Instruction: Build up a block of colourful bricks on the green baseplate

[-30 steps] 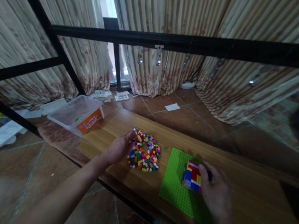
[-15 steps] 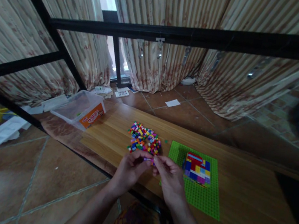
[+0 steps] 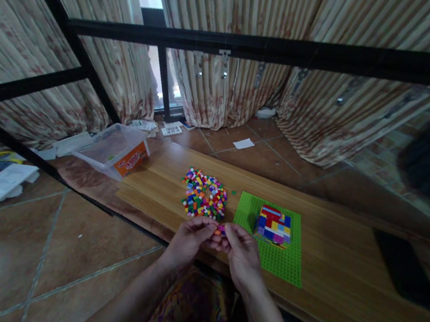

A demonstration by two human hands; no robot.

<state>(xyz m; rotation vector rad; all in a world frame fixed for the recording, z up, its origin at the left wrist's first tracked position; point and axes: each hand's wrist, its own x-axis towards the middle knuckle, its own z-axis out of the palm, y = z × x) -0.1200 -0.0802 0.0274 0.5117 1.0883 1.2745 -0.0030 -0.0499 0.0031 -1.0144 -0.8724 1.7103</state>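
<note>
My left hand and my right hand meet over the near edge of the table, fingertips pinched together. Between them are small toy bricks, orange and purple-pink, partly hidden by my fingers. Just beyond my left hand lies a pile of loose, multicoloured bricks. To the right of my right hand is a green baseplate. On it stands a block built of red, blue, yellow, white and purple bricks.
A clear plastic box with an orange label stands at the table's left end. One green brick lies apart from the pile. A dark flat object rests on the table at right. A black metal rail crosses beyond.
My right hand has left the brick block and come to the middle. My left hand has moved from the pile to meet it, and both now hold small bricks between the fingertips.
</note>
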